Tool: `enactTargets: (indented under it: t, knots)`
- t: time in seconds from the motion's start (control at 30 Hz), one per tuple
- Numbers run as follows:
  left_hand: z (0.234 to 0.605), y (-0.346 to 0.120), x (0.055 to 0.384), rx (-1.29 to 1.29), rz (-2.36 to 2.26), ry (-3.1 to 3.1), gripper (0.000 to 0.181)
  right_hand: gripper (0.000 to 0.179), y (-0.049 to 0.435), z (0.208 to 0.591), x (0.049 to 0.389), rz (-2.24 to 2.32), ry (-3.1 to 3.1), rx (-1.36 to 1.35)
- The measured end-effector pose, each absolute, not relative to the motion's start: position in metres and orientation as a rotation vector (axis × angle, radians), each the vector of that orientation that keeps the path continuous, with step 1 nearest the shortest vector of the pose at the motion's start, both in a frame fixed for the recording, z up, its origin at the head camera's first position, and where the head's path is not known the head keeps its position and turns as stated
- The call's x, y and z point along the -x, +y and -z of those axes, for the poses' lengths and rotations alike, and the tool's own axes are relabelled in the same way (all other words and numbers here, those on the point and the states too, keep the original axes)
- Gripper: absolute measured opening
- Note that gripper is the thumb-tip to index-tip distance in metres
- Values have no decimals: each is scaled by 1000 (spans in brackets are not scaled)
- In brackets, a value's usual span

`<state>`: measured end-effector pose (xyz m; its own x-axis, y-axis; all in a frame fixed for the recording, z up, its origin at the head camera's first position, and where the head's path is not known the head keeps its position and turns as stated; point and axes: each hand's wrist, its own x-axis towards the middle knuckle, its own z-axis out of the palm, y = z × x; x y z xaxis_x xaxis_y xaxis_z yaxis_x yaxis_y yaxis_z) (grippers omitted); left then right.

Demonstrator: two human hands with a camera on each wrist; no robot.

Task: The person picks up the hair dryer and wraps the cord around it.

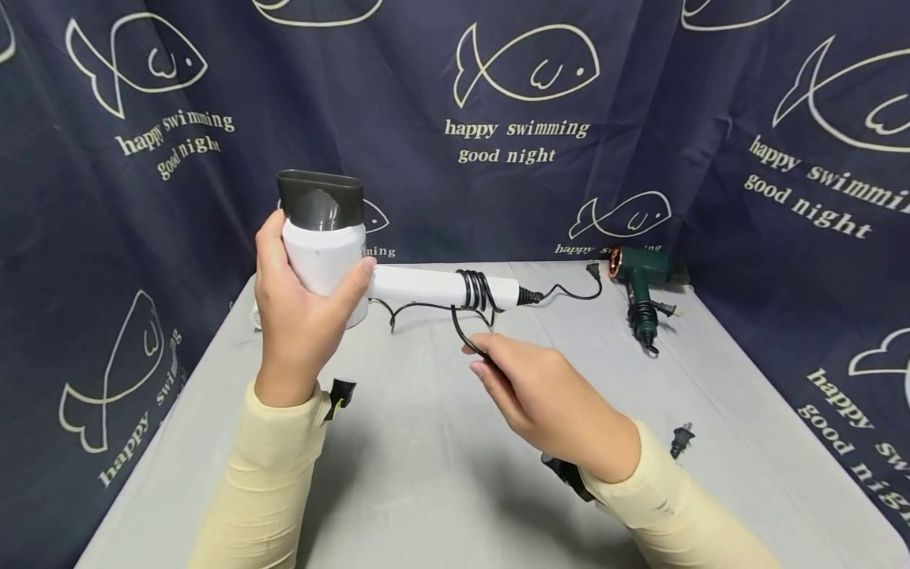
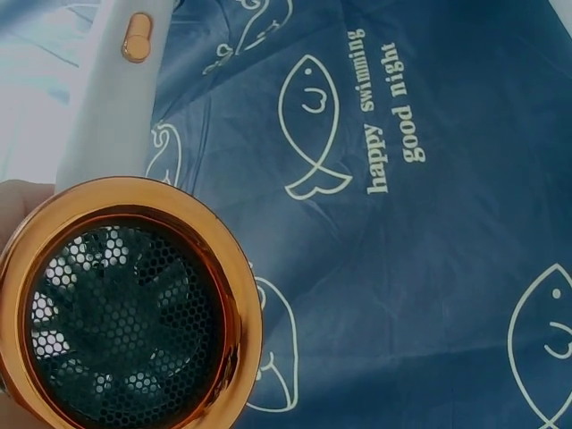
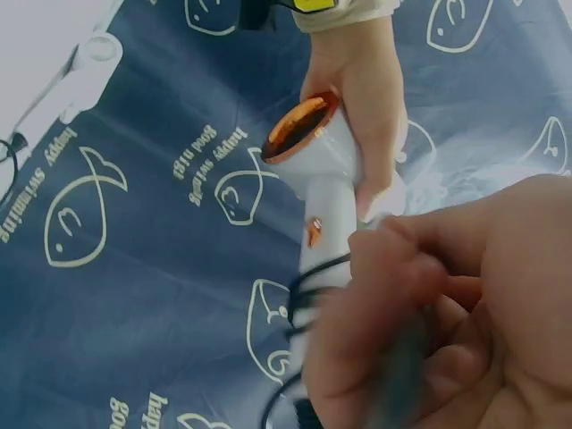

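Dryer [image 1: 323, 261]: white, held up above the table [image 1: 426, 466], nozzle [image 1: 320, 204] uppermost, handle [image 1: 419, 283] roughly level and running right; every place below is told from it.
Left hand [image 1: 302, 316]: wrapped round the dryer's barrel, thumb on the near side; a copper-rimmed grille [image 2: 125, 313] shows beside this grip in the left wrist view.
Right hand [image 1: 543, 395]: below the dryer's handle and nearer the person, fingers bent in, thumb and forefinger pinching the cord [image 1: 459, 329]; what else the palm may hold is too blurred to tell.
Loose: a length of cord drops from the dryer's handle to the right hand and is not round it.
Wound: at least 3 turns [image 1: 475, 290] sit close together on the handle, near the end away from the barrel. The cord work looks part-way; whether cord is going on or coming off, I cannot tell.
Room: blue cloth [image 1: 398, 103] behind the dryer and on both sides, with pale fish and lettering.
Surface: pale sheet on the table beneath the dryer, lightly creased.
Green dryer [image 1: 643, 273]: on the table, right of the dryer, cord bundled at its handle.
White thing [image 1: 257, 314]: left of the dryer, mostly hidden.
Plugs: 2, the far plug [image 1: 594, 271] right of the dryer, the near plug [image 1: 682, 438] right and nearer the person.
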<state>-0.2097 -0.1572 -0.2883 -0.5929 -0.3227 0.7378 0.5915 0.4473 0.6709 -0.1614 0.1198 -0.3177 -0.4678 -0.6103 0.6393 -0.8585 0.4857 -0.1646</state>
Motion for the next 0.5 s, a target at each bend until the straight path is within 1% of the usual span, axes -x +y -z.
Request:
enactTargets:
  t: [0.23, 0.5]
  knots:
    - [291, -159, 211, 235, 1224, -1832, 81, 19, 126, 312, 165, -637, -2157, -1162]
    - [288, -159, 215, 302, 1169, -1878, 82, 19, 132, 304, 174, -696, -2044, -1129]
